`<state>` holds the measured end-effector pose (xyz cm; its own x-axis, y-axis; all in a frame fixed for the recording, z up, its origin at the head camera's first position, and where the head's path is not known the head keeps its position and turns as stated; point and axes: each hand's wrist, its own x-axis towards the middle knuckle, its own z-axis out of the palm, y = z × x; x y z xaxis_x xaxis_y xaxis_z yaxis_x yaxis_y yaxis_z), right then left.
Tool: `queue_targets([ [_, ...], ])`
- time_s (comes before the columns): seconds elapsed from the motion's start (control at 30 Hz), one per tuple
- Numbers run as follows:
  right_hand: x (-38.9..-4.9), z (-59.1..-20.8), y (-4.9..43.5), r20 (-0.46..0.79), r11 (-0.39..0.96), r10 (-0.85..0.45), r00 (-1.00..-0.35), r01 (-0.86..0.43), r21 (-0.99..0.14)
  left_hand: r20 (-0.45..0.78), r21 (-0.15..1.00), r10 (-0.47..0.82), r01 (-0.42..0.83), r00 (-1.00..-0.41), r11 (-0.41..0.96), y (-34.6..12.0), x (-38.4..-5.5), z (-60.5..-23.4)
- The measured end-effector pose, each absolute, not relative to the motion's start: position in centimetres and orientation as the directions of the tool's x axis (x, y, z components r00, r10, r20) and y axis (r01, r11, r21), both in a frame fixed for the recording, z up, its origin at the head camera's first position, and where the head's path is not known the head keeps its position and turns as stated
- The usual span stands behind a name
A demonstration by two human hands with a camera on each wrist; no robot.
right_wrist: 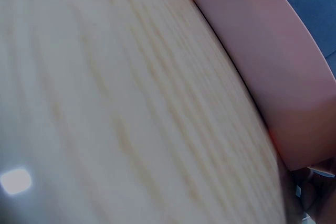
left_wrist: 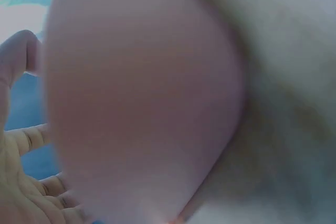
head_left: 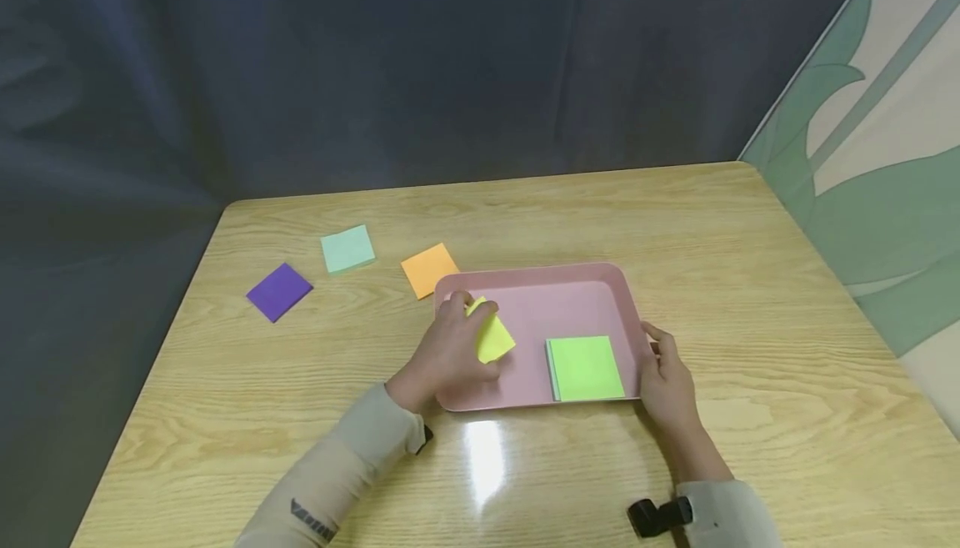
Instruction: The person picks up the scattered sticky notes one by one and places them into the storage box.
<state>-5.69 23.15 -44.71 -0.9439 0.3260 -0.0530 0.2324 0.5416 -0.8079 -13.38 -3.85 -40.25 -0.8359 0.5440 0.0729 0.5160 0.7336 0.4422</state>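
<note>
My left hand pinches a yellow sticky note pad between thumb and fingers, over the left end of a pink tray. In the left wrist view, the blurred tray side covers much of the picture and hides the pad; some fingers show at the left. A bright green sticky note pad, with a pale layer along its left edge, lies in the tray's front right corner. My right hand grips the tray's right edge. The right wrist view catches only part of that hand, beside the tray wall.
Left of the tray, a purple pad and a mint green pad lie on the wooden table. An orange pad sits right by the tray's back left corner. Dark cloth hangs behind the table.
</note>
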Motion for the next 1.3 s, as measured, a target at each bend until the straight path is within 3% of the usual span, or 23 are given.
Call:
queue_targets([
  [0.3,-5.8,-44.6,23.0,-0.051,0.539,0.336,-0.941,0.236,-0.809,-0.041,0.403,0.628,0.562,-0.777,0.722,-3.5,-12.4,-41.9],
  [0.5,-5.8,-44.5,22.8,-0.052,0.542,0.333,-0.941,0.236,-0.807,-0.046,0.38,0.668,0.605,-0.743,0.7,-3.6,-12.5,-42.5],
  [0.87,-5.7,-44.5,22.8,-0.051,0.54,0.333,-0.941,0.235,-0.808,-0.11,0.294,0.685,0.634,-0.72,0.715,-3.3,-12.7,-42.6],
  [1.07,-5.6,-44.4,22.9,-0.04,0.548,0.334,-0.942,0.229,-0.805,-0.141,0.288,0.678,0.625,-0.722,0.726,-3.2,-12.7,-42.5],
  [1.3,-5.6,-44.4,23.0,-0.042,0.545,0.332,-0.942,0.228,-0.807,-0.154,0.32,0.719,0.655,-0.678,0.685,-3.3,-12.5,-42.5],
])
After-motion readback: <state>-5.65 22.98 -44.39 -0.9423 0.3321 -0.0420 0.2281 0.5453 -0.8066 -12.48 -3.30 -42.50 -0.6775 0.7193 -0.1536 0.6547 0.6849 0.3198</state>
